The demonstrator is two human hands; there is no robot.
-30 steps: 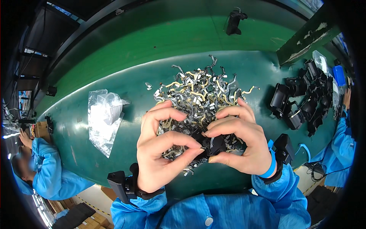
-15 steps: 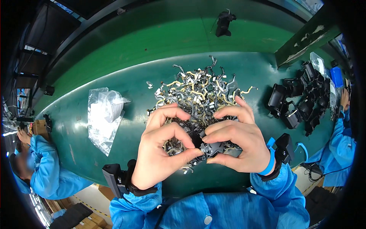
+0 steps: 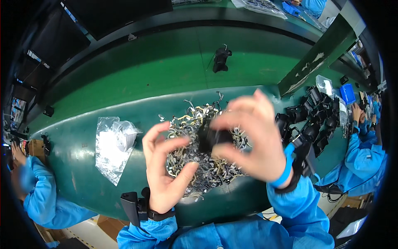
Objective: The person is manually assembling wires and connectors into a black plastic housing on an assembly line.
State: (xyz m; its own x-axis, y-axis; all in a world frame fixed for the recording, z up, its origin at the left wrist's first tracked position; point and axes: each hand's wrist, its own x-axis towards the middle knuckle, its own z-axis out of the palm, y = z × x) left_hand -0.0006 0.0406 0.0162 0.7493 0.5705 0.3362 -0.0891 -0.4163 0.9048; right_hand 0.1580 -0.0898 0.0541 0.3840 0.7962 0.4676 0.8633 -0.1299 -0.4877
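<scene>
One green table, scuffed post

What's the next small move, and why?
Probably move the black part toward the black housings at right: the right hand alone seems to hold it, over the cable pile, while the left hand is open and empty.

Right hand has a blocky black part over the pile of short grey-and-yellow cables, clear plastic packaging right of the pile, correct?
No: the clear plastic packaging lies left of the cable pile in the head view; the right hand does hold the black part.
</scene>
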